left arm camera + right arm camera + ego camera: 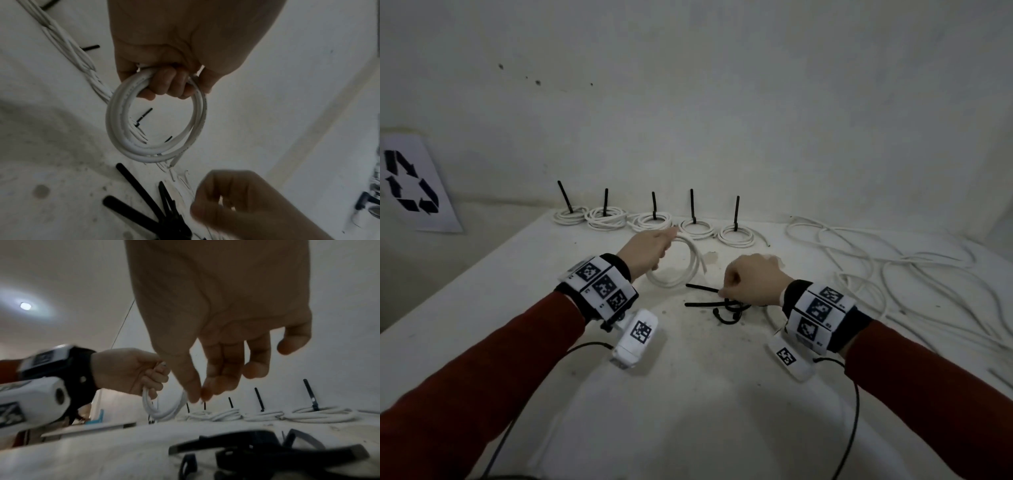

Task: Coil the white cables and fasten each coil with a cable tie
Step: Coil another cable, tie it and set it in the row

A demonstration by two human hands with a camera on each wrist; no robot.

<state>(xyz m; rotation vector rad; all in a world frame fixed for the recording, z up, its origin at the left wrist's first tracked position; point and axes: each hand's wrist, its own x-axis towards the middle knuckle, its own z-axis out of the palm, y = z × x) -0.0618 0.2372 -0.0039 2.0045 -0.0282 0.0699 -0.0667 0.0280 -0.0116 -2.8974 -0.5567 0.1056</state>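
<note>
L hand (650,248) gripping coil (681,263), R hand (751,279) curled

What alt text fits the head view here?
The left hand holds up an untied white coil while the right hand reaches into the loose black ties on the table. Five tied coils line the back edge; loose cables sprawl at right.
</note>
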